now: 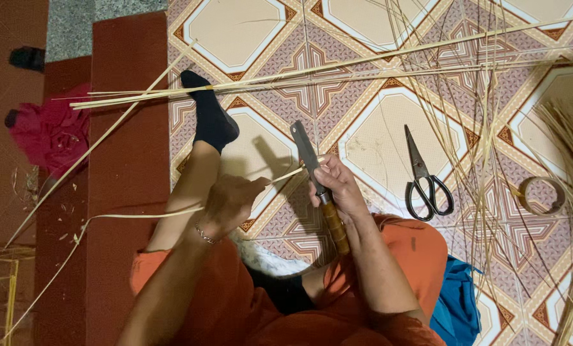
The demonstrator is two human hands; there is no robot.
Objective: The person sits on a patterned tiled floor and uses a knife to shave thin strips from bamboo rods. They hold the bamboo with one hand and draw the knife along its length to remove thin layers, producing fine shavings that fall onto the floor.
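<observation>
My right hand grips a knife with a grey blade and a brown wooden handle, blade pointing away from me. The blade meets a thin pale bamboo strip that runs leftward. My left hand, wearing a thin bracelet, pinches the same strip close to the blade. The strip's long tail trails left across the red floor. My leg in orange cloth and a black sock stretches out under the strip.
Black-handled scissors lie on the patterned tiles right of my hands. A roll of tape sits further right. Long bamboo rods and several thin strips cross the floor ahead. A red cloth lies far left, blue cloth by my knee.
</observation>
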